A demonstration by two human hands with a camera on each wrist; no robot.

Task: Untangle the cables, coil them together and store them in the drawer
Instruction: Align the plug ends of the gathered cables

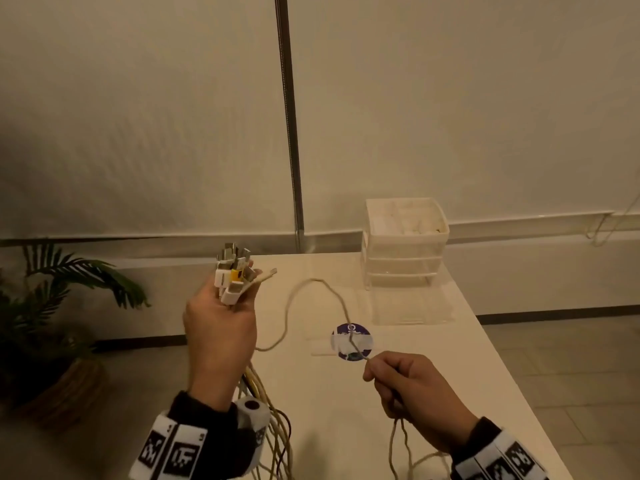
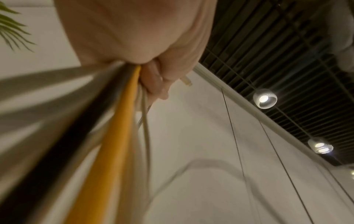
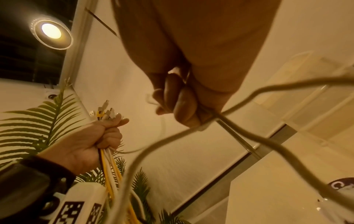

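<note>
The cables [image 1: 239, 275] are gathered as a bundle in the left hand [image 1: 220, 336], which is raised above the near left edge of the white table [image 1: 450, 358] with its fingers clenched round them; their plug ends, white, metal and one yellow, stand up out of the fist, and the cords hang down past the wrist. In the left wrist view a yellow cord [image 2: 114, 136] and a dark one run beside pale ones out of the grip. One pale cable [image 1: 311, 284] arcs from that bundle over the table to the right hand [image 1: 412, 393], whose curled fingers pinch it; its slack drops below the fist. Under the arc a round purple sticker [image 1: 351, 341] lies on the table, its writing too blurred to read. The translucent drawer unit [image 1: 403, 244] stands at the table's far edge, and its lowest drawer looks pulled out. Both wrists wear bands [image 1: 173, 452] printed with black-and-white square markers.
</note>
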